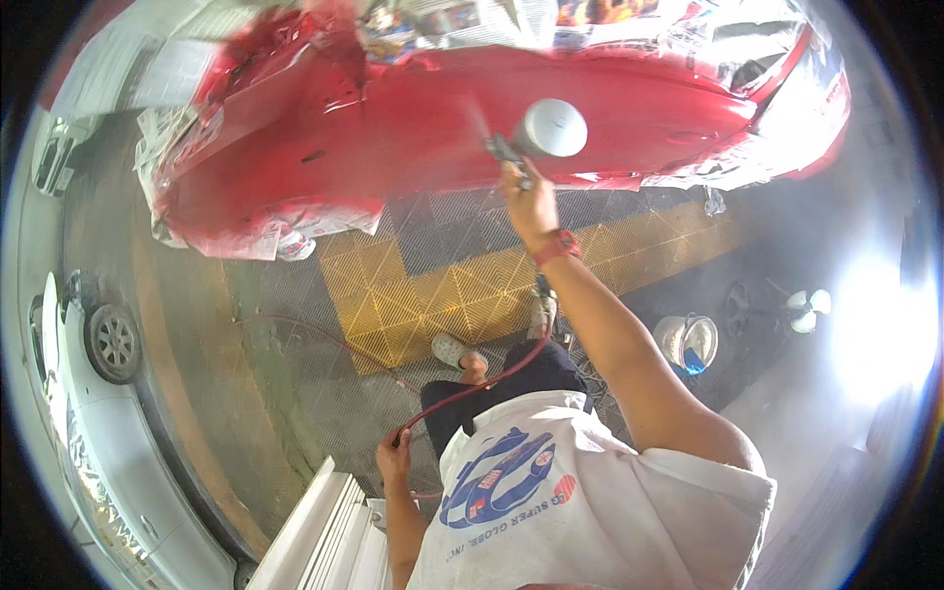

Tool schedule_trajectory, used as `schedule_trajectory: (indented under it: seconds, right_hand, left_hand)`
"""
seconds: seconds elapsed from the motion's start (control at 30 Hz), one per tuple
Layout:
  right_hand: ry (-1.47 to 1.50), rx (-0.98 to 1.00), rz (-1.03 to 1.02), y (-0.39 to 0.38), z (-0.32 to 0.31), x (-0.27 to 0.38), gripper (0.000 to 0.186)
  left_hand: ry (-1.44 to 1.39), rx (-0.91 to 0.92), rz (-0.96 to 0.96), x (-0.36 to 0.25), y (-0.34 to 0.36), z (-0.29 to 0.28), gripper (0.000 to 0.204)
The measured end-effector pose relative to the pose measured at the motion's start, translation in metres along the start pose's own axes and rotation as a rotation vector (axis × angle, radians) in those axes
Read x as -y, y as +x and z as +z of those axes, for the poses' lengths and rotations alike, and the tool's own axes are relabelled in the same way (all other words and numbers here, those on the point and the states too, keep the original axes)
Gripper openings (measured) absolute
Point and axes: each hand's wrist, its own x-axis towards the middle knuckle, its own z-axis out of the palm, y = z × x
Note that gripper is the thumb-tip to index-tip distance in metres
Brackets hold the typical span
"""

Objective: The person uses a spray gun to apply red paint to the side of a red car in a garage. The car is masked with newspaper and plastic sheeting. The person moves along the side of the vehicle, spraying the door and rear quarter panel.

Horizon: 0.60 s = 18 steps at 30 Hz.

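Observation:
My right hand (526,197) is closed on a spray gun (509,157) with a round white cup (553,128) on top, raised over a red car body panel (423,118) edged with newspaper and masking sheets (324,226). A faint mist shows in front of the nozzle. My left hand (391,454) is down beside my hip, closed on a red hose (452,403) that loops across my legs and along the floor.
Yellow and grey floor tiles (393,305) lie underfoot. A white bucket (684,336) and a fan (808,311) stand at right, near a bright glare. At left is a pale car (128,452); white boards (324,531) lean near my left arm.

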Motion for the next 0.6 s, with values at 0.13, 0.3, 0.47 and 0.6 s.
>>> schedule_trajectory:
  seconds: [0.13, 0.3, 0.47, 0.6]
  right_hand:
    - [-0.065, -0.101, -0.008, 0.028, -0.125, -0.077, 0.048]
    - [-0.075, -0.207, 0.06, 0.059, -0.263, -0.127, 0.042]
    - [-0.083, -0.311, 0.036, 0.095, -0.376, -0.181, 0.044]
    - [-0.175, -0.343, 0.077, 0.121, -0.462, -0.221, 0.046]
  left_hand:
    - [0.128, 0.139, 0.133, -0.102, 0.009, 0.039, 0.035]
    - [0.235, 0.204, 0.362, -0.186, 0.004, 0.113, 0.033]
    - [0.306, 0.259, 0.537, -0.27, -0.018, 0.182, 0.037]
    - [0.344, 0.314, 0.592, -0.336, -0.042, 0.224, 0.042]
